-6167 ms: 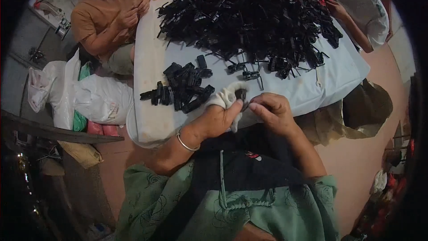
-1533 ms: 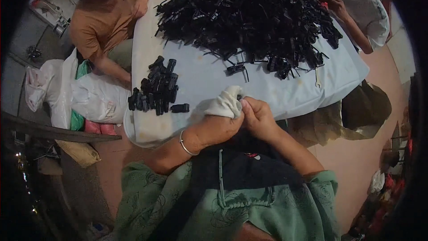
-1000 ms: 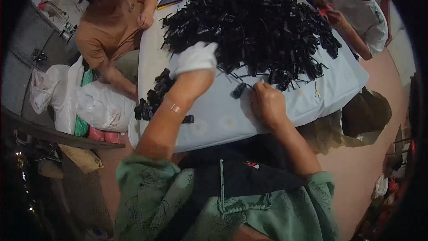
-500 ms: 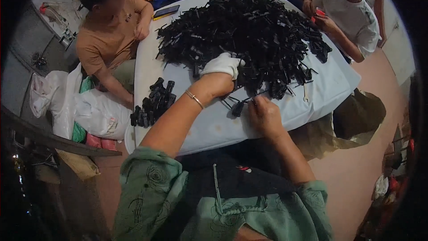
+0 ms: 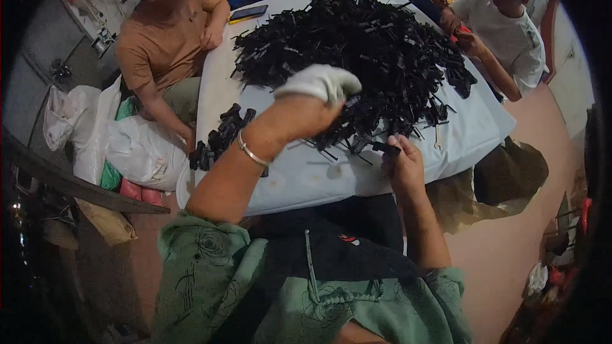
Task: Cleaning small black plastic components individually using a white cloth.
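— What is nearest on the table (image 5: 306, 183)?
— The right hand (image 5: 406, 164), close to the front edge. Its thumb and fingers are pinching a small black piece (image 5: 386, 148), just at the near border of the heap. Whether this piece touches the others, I cannot tell.
— And around it?
— A wrench (image 5: 438, 138) lies a little to the right. On the left side there is a smaller group of black pieces (image 5: 224, 129), well apart from the right hand.
— The left hand (image 5: 315, 114)?
— It is raised before the heap, with a white cloth (image 5: 319, 83) over it. The cloth hides the fingers and they are blurred, so I cannot tell if they are spread or pressed together.
— Which step is this, in your opinion?
— I judge that one piece is being taken out from the big black heap (image 5: 357, 38), behind the hands.
— What does the next move call for?
— I think a firm pinch and a gentle pull, because the thin rods could catch on each other. The left hand should stay out of the way.
— And farther?
— A person in a brown shirt (image 5: 159, 51) at left, a person in a white shirt (image 5: 510, 38) at right, and a phone (image 5: 248, 13) on the far left corner.
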A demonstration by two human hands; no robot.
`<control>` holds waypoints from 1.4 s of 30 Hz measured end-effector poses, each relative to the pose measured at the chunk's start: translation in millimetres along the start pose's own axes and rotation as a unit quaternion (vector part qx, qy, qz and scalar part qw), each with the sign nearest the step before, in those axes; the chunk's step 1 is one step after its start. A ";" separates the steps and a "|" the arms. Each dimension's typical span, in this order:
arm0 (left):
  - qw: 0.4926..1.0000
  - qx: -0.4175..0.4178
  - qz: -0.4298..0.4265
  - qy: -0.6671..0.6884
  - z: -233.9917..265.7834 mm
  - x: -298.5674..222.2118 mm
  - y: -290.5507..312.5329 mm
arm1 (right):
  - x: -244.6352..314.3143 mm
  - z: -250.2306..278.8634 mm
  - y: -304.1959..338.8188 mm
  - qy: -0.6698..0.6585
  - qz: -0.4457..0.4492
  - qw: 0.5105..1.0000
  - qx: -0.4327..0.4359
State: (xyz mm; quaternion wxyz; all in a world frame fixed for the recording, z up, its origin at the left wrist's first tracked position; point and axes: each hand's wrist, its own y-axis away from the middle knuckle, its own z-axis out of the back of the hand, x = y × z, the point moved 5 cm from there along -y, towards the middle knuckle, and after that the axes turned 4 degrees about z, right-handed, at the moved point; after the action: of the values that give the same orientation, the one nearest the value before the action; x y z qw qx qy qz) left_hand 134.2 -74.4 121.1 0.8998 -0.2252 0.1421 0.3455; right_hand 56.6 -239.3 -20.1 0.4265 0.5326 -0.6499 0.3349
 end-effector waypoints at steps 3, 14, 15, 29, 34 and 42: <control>0.969 0.028 -0.098 0.224 -20.5 -20.7 36.3 | -9.1 -11.4 10.5 0.006 -0.034 0.997 0.066; 0.917 0.218 -0.025 0.334 -53.2 -46.8 122.0 | -30.5 -50.4 65.2 0.073 -0.165 0.930 0.319; 0.928 0.210 -0.040 0.304 -54.7 -48.1 124.5 | -28.3 -55.7 67.1 0.076 -0.164 0.930 0.321; 0.768 -0.132 0.173 0.602 -62.7 -1.5 132.4 | 22.0 -78.0 71.3 0.403 0.285 0.860 0.131; 0.787 -0.086 0.111 0.601 -59.7 -5.5 128.4 | 4.0 -78.4 72.8 0.447 0.405 0.759 0.244; 0.751 0.033 0.224 0.620 -76.6 1.8 134.5 | -6.8 -89.3 65.7 0.572 0.239 0.702 0.350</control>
State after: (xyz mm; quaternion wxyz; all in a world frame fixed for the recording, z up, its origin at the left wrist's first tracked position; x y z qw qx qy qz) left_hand 35.6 -23.2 13.3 0.5179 -0.3216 0.7265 0.3171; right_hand 10.6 -143.3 11.7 0.4048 0.1761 -0.2230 0.8691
